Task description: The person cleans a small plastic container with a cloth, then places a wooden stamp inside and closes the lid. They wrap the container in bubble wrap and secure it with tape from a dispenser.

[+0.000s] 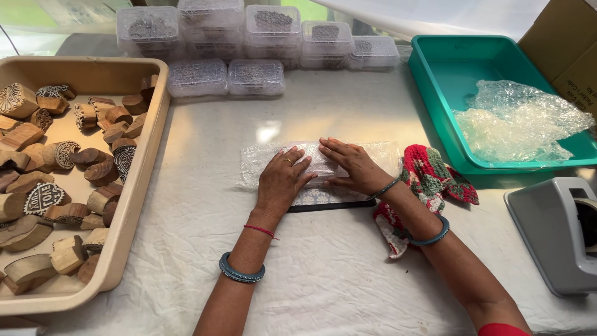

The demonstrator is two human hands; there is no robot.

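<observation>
Bubble wrap (pixel 348 155) lies mid-table (pixel 323 274) around a flat block, pinned under my left hand (pixel 281 180) and right hand (pixel 351 165), both open and pressing, not gripping, so I judge that lifting either palm could let the springy wrap unroll.

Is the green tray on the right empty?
No, the green tray holds a crumpled sheet of clear bubble wrap.

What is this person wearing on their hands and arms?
The left hand has a ring, a thin red thread at the wrist and a blue bangle lower down. The right hand has two blue bangles and a red sleeve.
</observation>
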